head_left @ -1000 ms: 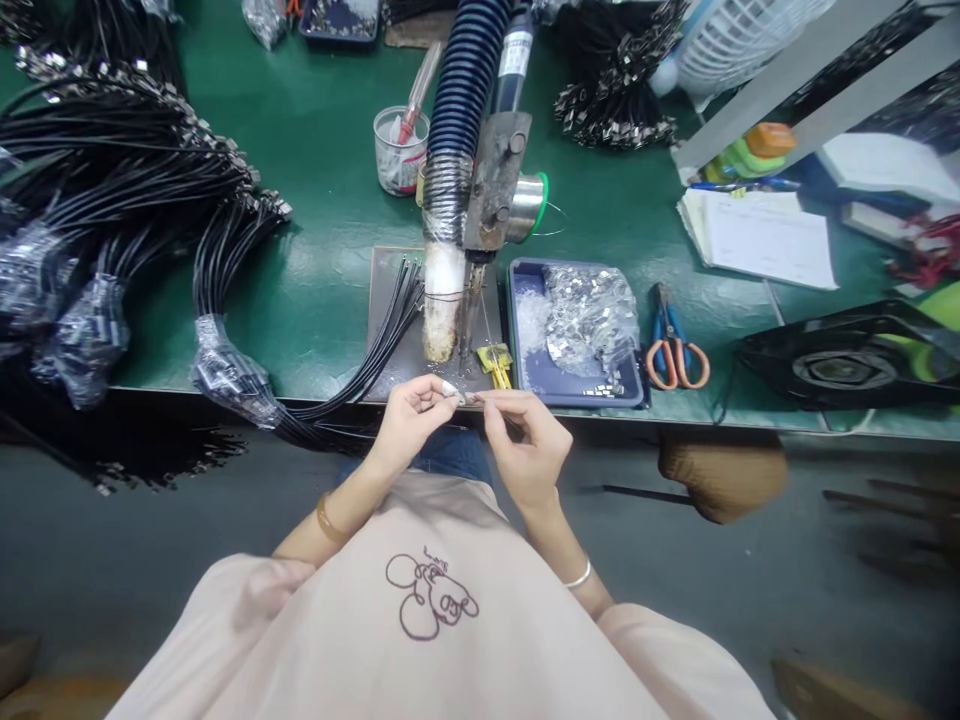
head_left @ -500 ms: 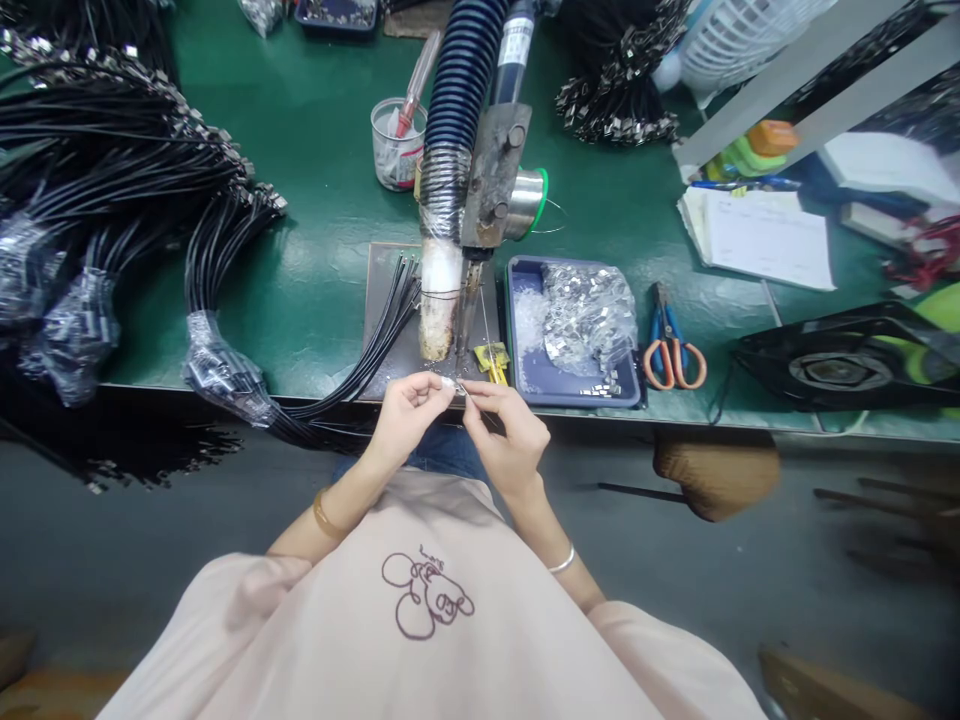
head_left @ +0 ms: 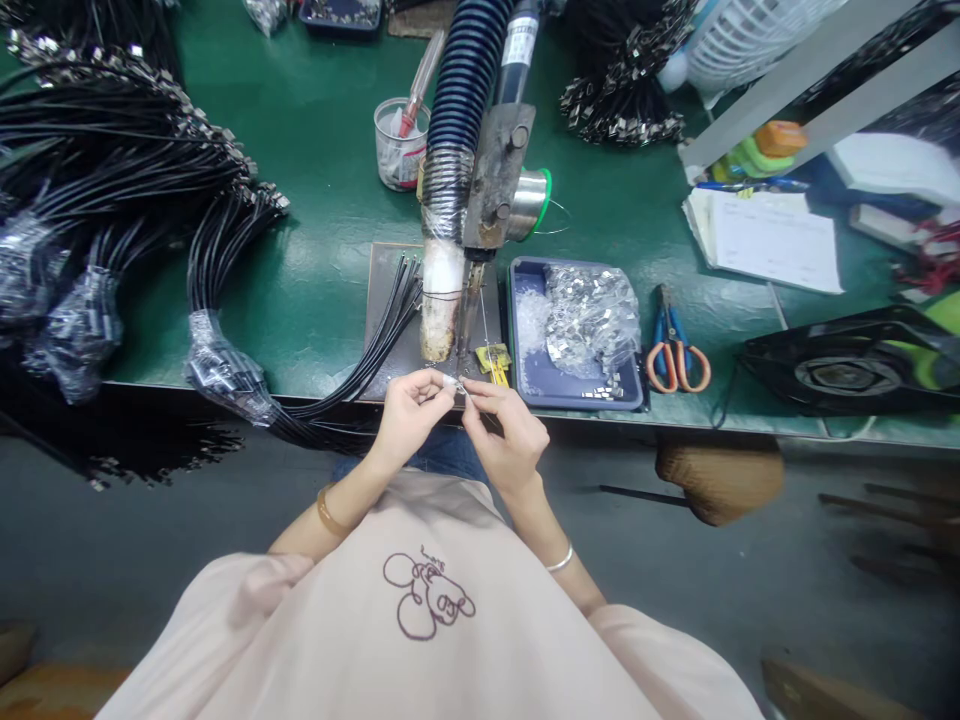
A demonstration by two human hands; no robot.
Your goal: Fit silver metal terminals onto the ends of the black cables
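Hands barely shifted; tray (head_left: 517,330) holds bagged, seemingly metal clips (head_left: 589,320).

Both hands meet in front of the chest: left hand (head_left: 407,413) and right hand (head_left: 508,435), fingers pinched tip to tip, wrists bent, elbows tucked.

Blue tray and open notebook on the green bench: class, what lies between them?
In the head view, orange-handled scissors lie on the bench between the blue tray and the notebook.
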